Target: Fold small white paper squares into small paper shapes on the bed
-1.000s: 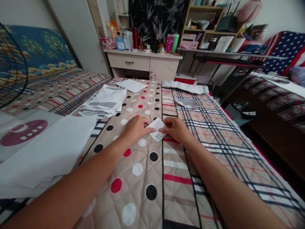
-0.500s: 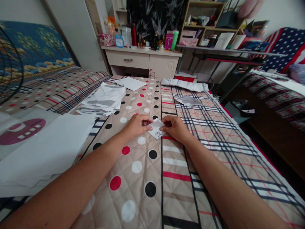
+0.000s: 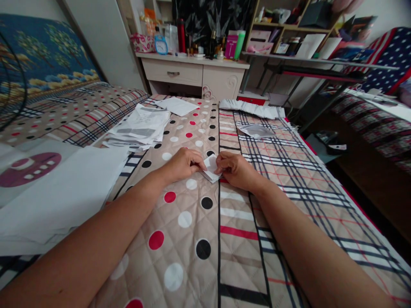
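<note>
A small folded piece of white paper (image 3: 211, 164) lies low over the bedspread, between my two hands. My left hand (image 3: 185, 164) pinches its left edge, fingers curled and closed. My right hand (image 3: 235, 169) is closed on its right side, with thumb and fingertips pressed at the paper. Layered edges show along the paper's lower side. The fingertips partly cover it. Beneath is a quilted bedspread (image 3: 180, 252) with dots, stripes and plaid.
Left of my arms lie a large stack of white sheets (image 3: 64, 188) and a pile of printed papers (image 3: 138, 126). Farther off are a single white sheet (image 3: 177, 106), a crumpled white strip (image 3: 252, 109) and a grey-white paper piece (image 3: 257, 131). A white dresser (image 3: 189, 77) stands beyond the bed.
The paper's face with black markings has turned out of sight, and a plain side with layered edges shows. Both hands have shifted their hold slightly. The camera view has tilted a little.
</note>
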### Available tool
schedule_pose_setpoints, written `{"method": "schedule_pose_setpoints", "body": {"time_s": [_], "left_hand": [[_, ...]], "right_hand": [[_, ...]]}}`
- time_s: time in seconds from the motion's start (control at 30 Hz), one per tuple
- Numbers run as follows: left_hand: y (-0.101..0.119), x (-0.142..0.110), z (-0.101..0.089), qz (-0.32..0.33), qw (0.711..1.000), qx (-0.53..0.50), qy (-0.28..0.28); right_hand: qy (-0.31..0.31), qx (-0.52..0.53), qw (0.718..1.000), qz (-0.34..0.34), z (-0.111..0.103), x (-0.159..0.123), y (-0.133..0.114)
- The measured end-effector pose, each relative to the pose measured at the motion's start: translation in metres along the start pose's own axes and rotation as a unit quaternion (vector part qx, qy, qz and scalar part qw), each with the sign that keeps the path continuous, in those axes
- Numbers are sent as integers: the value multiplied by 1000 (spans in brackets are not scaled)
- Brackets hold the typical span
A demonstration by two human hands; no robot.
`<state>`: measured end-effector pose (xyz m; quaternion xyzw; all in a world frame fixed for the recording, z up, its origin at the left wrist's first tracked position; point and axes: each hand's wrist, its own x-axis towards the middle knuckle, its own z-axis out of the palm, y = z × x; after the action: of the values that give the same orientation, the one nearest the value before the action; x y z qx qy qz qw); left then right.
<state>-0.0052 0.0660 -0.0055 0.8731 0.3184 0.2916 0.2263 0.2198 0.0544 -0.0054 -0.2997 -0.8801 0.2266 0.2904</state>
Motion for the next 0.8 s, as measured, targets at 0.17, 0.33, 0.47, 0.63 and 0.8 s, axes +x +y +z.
{"method": "schedule_pose_setpoints", "body": {"time_s": [0.17, 0.33, 0.47, 0.63, 0.8], "left_hand": [[4, -1, -2, -27, 999, 12, -31], [4, -1, -4, 15, 996, 55, -65], [7, -1, -4, 28, 991, 108, -79], [9, -4, -1, 13, 992, 119, -50], [6, -6, 3, -29, 998, 60, -11]], "right_hand": [[-25, -34, 999, 13, -2, 1, -7], [-37, -69, 997, 6, -1, 0, -11], [-34, -87, 996, 4, 3, -4, -12], [-12, -78, 997, -7, 6, -8, -10], [20, -22, 1000, -8, 8, -9, -7]]}}
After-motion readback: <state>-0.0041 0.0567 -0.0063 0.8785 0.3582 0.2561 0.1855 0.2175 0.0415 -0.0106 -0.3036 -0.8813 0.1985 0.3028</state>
